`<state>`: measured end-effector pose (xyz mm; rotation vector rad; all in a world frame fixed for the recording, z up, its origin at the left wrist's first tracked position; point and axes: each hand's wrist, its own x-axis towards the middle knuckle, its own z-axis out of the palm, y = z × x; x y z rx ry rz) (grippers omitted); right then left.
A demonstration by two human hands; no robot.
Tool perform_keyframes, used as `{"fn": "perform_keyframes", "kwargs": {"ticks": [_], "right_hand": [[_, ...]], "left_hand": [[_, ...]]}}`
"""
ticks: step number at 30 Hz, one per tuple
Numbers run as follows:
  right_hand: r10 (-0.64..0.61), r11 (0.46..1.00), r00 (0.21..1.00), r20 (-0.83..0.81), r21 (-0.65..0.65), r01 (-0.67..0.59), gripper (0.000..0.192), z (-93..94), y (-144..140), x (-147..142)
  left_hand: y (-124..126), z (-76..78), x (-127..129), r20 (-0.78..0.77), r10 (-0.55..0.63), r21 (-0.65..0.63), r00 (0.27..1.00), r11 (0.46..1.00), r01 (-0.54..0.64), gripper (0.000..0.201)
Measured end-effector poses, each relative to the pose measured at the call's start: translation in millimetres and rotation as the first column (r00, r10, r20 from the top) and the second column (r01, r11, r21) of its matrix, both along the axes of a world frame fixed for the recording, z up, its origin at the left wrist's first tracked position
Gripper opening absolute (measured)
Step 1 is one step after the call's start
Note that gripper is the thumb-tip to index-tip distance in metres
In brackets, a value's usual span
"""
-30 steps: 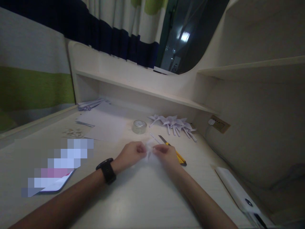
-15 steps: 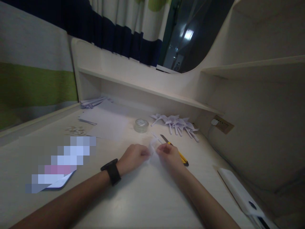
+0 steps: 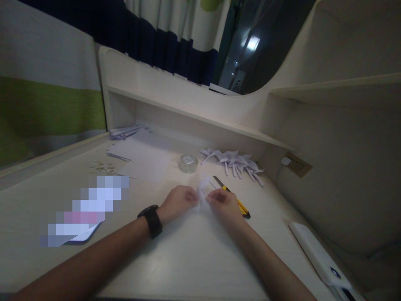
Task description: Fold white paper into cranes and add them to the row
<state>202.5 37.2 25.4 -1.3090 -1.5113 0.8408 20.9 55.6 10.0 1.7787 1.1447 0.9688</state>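
- The left hand (image 3: 179,202) and right hand (image 3: 224,203) meet over the desk (image 3: 188,259), each pinching one side of a small folded white paper piece (image 3: 203,190).
- That paper sits just in front of the tape roll (image 3: 188,163).
- A yellow utility knife (image 3: 233,197) lies right of the tape roll, just behind the right hand.
- A heap of folded paper shapes (image 3: 234,161) lies further right of the roll.
- A black wristwatch (image 3: 152,219) is on the left wrist.
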Motion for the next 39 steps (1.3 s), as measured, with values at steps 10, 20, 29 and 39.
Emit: {"fn": "perform_keyframes", "kwargs": {"ticks": [10, 20, 29, 39], "right_hand": [[-0.022, 1.000, 1.000, -0.017, -0.018, 0.022, 0.016, 3.3, -2.4, -2.3], [0.034, 0.999, 0.991, 0.126, 0.023, -0.037, 0.008, 6.9, -7.8, -1.3], [0.018, 1.000, 0.986, 0.163, 0.019, -0.021, 0.006, 7.4, -9.5, -2.3], [0.021, 1.000, 0.978, 0.205, 0.003, -0.022, 0.006, 10.1, -11.3, -3.5]], "left_hand": [[-9.5, 13.4, 1.9, 0.078, 0.076, -0.245, 0.994, 0.968, -0.055, 0.020], [-9.5, 11.1, 4.0, 0.193, 0.092, -0.282, 0.977, 0.959, -0.034, 0.028], [-5.1, 4.7, 3.1, 0.233, 0.092, -0.290, 0.968, 0.957, -0.021, 0.027], [-10.3, 10.1, 2.7, 0.260, 0.088, -0.339, 0.962, 0.941, 0.005, 0.025]]}}
